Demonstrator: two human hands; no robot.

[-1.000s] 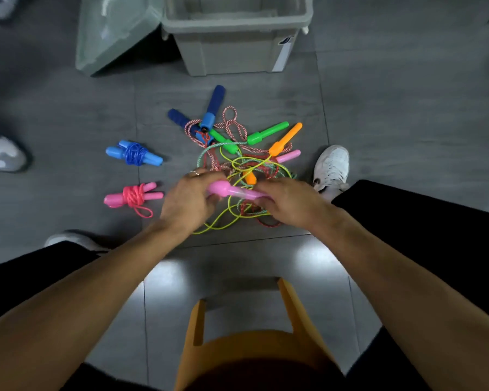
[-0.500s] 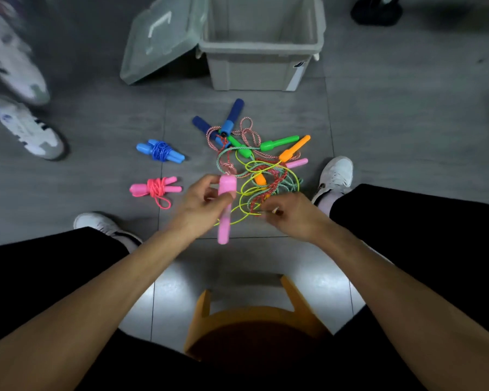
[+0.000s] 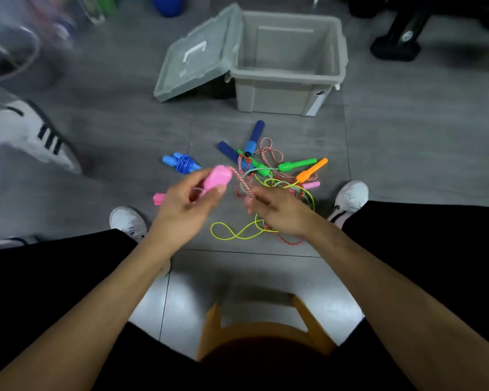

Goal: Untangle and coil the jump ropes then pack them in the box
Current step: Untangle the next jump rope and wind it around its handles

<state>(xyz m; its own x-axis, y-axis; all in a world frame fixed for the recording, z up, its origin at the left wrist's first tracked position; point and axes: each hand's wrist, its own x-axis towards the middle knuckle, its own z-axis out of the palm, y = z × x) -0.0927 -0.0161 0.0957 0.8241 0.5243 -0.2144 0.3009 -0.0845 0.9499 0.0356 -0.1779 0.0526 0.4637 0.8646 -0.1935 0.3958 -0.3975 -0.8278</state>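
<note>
Grey floor tiles (image 3: 407,142) run under everything here, and a grey plastic box (image 3: 288,71) stands open toward the far side, its lid (image 3: 198,55) leaning down against its left wall. The person sits on an orange stool (image 3: 263,331), black trousers and white shoes either side.

The left hand (image 3: 185,198) is raised above the floor with fingers and thumb curled round a pink handle (image 3: 216,178), which points up and away. A red-and-white twisted cord (image 3: 242,183) leaves the handle's top and drops to the right hand (image 3: 277,210), whose fingertips pinch it; that hand is blurred, so the exact hold is hard to read.

Below and beyond the hands lies the tangle of ropes (image 3: 277,179) on the floor, just in front of the box: dark blue handles (image 3: 253,139), green handles (image 3: 297,165), an orange handle (image 3: 312,170) and a small pink handle (image 3: 311,184), with yellow-green cord (image 3: 232,231) looping out toward the stool.

To the left of the tangle a blue rope (image 3: 182,162) lies coiled round its own handles. Nearer, mostly hidden behind the left hand, a pink end (image 3: 158,198) of another rope shows on the floor.

Someone else's white shoe with black stripes (image 3: 37,136) is at the left edge.
</note>
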